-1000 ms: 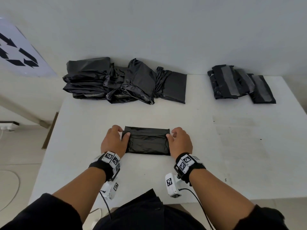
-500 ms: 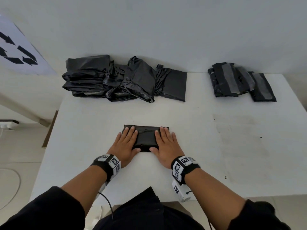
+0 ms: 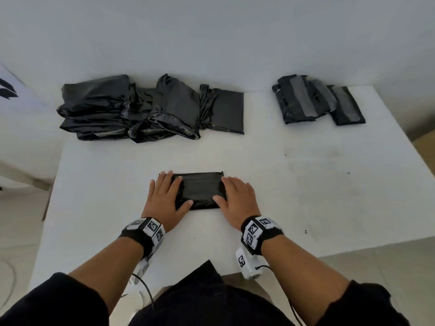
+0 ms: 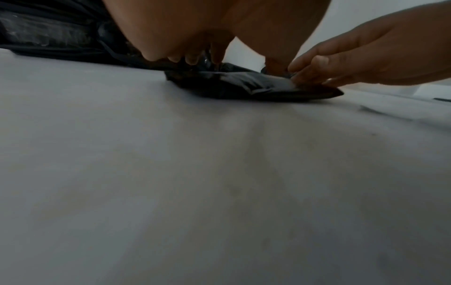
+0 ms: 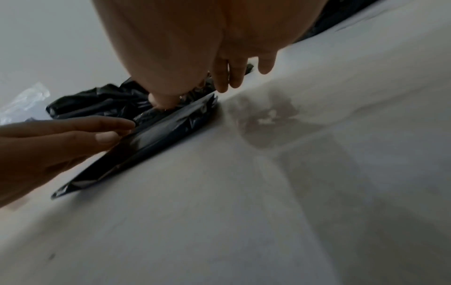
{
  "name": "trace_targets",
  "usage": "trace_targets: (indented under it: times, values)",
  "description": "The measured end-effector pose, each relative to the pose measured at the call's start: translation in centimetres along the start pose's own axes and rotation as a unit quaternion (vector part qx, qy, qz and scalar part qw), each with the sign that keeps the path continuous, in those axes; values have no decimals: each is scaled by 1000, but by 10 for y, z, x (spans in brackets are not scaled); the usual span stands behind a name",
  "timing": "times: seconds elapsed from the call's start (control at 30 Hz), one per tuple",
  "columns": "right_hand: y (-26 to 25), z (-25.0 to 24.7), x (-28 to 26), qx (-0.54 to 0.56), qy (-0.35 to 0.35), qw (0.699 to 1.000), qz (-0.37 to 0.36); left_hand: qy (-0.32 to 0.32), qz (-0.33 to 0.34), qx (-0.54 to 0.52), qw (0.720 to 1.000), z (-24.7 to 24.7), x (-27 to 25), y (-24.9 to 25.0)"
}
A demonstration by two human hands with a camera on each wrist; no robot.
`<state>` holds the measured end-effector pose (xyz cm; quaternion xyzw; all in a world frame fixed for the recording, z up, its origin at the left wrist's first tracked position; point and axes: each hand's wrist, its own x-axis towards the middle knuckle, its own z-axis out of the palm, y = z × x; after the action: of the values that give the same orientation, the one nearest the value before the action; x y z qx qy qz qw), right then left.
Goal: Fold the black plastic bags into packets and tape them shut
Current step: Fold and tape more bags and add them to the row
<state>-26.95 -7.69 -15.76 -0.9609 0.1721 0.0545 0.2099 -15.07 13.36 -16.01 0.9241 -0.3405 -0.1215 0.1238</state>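
A folded black plastic bag lies flat on the white table in front of me. My left hand presses flat on its left end with straight fingers. My right hand presses flat on its right end, thumb on the plastic. In the left wrist view the folded bag sits under my left fingers, with the right hand at its far end. In the right wrist view the bag shows as a glossy flat packet between the right hand and the left hand.
A heap of loose black bags lies at the table's back left against the wall. Three taped packets with grey tape strips lie at the back right. The table's right edge drops to the floor.
The hands went from pinching the bag's two ends to lying flat on it, then slid apart from its middle out to its left and right ends.
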Motion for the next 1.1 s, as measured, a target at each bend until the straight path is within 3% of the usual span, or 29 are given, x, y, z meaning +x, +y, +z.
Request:
trace_targets:
  times: [0.13,0.33,0.43,0.57,0.73,0.97,1.1]
  values:
    - [21,-11,-23,24,68,995,76,54,86,-45,994,1,13,34]
    - [71,-30,-66,-4,91,970,226,52,226,-104,967,16,32,98]
    - [96,-35,-88,-3,110,948,299,32,265,-93,959,25,40,125]
    - [121,-42,-102,-15,86,927,365,-26,260,-35,965,36,50,146]
    - [130,-44,-100,-35,43,926,374,-75,219,21,973,40,57,147]
    - [136,-52,-94,78,68,907,409,-107,201,14,974,37,57,145]
    - [139,-59,-88,72,60,902,422,-116,199,9,973,35,56,146]
